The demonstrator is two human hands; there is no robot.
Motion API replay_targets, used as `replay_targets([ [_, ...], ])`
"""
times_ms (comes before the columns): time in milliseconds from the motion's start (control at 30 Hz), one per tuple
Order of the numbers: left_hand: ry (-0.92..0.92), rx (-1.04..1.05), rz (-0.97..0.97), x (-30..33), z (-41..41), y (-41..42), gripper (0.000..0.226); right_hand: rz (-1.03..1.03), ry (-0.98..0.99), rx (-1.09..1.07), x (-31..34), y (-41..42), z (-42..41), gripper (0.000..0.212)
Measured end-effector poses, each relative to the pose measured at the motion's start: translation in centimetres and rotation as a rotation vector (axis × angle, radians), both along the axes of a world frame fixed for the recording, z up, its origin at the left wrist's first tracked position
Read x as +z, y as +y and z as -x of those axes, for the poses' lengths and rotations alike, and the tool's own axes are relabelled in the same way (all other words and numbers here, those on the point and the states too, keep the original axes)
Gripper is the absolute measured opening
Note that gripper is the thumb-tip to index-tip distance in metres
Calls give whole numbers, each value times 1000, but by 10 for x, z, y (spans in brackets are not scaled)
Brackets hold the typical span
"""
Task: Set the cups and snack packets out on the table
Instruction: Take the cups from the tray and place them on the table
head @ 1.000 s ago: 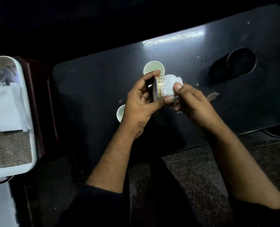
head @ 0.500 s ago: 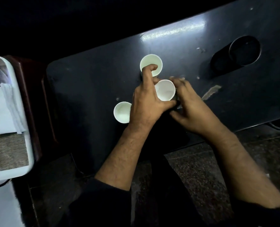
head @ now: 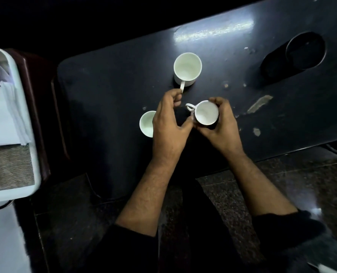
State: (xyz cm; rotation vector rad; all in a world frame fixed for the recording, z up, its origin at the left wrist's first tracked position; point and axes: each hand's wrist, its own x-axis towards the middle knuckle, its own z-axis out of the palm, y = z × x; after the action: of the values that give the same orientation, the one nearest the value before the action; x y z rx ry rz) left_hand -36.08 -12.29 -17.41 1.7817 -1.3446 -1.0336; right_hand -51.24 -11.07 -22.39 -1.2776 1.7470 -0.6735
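Three white cups stand upright on the dark table [head: 114, 79]. The far cup [head: 187, 68] has its handle toward me, and my left hand [head: 168, 123] pinches that handle between its fingers. My right hand [head: 221, 125] wraps around the middle cup [head: 206, 114], whose handle points left. The near-left cup [head: 147, 124] is half hidden behind my left hand. I cannot make out any snack packets.
A white tray [head: 25, 119] with folded white cloth and a woven mat sits on a dark red stand at the left. A black round holder [head: 293, 54] lies at the table's far right. Speckled floor shows below the table's near edge.
The cup held sideways in both hands a second ago now stands upright in my right hand. My left hand let go of it and took the far cup's handle.
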Motion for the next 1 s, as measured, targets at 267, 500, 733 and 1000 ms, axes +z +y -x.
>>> replay_targets([
  [267, -64, 148, 54, 10, -27, 12, 54, 96, 169, 105, 5, 3, -7, 109],
  [500, -75, 294, 79, 33, -69, 8, 47, 260, 85, 118, 69, -16, -83, 80],
  [733, -136, 546, 153, 64, -178, 32, 44, 353, -6, 446, 92, -37, -226, 64],
  [1000, -29, 974, 174, 74, -304, 92, 43, 370, -138, 794, 105, -1, -371, 47],
])
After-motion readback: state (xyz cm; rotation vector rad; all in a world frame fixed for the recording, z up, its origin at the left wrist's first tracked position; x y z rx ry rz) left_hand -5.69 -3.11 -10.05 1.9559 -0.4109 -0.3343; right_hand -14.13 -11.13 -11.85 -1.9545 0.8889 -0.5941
